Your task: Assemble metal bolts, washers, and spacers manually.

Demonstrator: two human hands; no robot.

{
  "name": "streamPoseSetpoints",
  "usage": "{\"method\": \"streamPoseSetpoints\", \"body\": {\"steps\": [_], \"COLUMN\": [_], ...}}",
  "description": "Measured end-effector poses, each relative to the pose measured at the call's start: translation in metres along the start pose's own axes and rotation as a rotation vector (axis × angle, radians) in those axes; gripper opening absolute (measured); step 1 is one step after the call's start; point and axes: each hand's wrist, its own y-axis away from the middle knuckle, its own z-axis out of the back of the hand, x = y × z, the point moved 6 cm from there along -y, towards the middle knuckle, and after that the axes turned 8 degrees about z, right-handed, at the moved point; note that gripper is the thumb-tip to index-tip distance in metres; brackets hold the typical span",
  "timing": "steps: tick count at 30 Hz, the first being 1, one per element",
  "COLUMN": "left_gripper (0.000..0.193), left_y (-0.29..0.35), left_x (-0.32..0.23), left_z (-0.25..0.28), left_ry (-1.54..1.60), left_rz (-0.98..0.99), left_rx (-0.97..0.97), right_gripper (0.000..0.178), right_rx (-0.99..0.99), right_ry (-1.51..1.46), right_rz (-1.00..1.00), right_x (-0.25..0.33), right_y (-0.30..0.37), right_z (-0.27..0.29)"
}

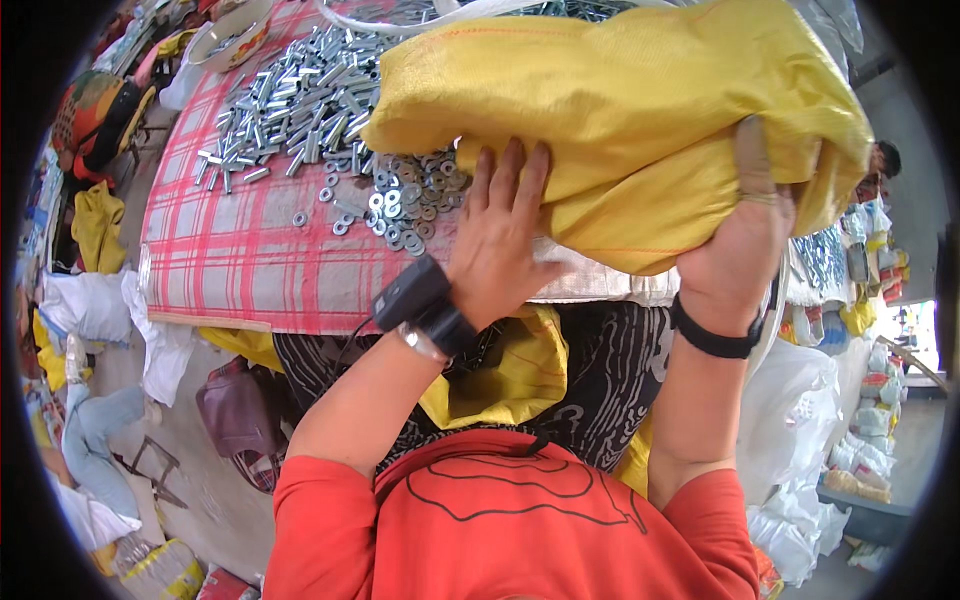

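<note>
A large yellow woven sack (620, 110) lies across the table in front of me, with its folds bulging toward me. My left hand (505, 235) is stretched out flat, its fingertips against the sack's near left edge. At the sack's right end my right hand (735, 245) grips the cloth; one digit shows on the front and the other fingers are hidden in the folds. Just left of my left hand are loose metal washers (400, 205). Beyond them spreads a heap of short metal tubes (310, 95), partly covered by the sack.
A red-and-white checked cloth (200, 270) covers the table. A bowl (232, 38) stands at its far left corner. In my lap sits an open yellow sack (500, 390). White plastic bags (790, 410) are at my right, and a purple bag (240, 410) is at my left.
</note>
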Motion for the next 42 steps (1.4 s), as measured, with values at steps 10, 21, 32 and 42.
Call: {"method": "streamPoseSetpoints", "body": {"steps": [10, 21, 32, 42], "left_gripper": [0.097, 0.108, 0.084, 0.018], "left_y": [-0.053, -0.004, -0.028, -0.078], "left_x": [0.011, -0.029, -0.012, 0.013], "left_z": [0.0, -0.005, 0.011, 0.053], "left_ry": [0.276, 0.263, 0.266, 0.104], "left_rz": [-0.007, -0.101, -0.054, -0.209], "left_rx": [-0.232, -0.399, -0.338, -0.517], "right_gripper": [0.041, 0.039, 0.039, 0.039], "right_rx": [0.222, 0.141, 0.224, 0.271], "right_ry": [-0.336, -0.065, 0.161, 0.219], "right_rz": [-0.088, 0.015, 0.135, -0.029], "right_x": [-0.008, -0.01, 0.012, -0.058], "right_y": [-0.072, -0.057, -0.035, 0.047], "right_z": [-0.063, -0.025, -0.009, 0.04]}}
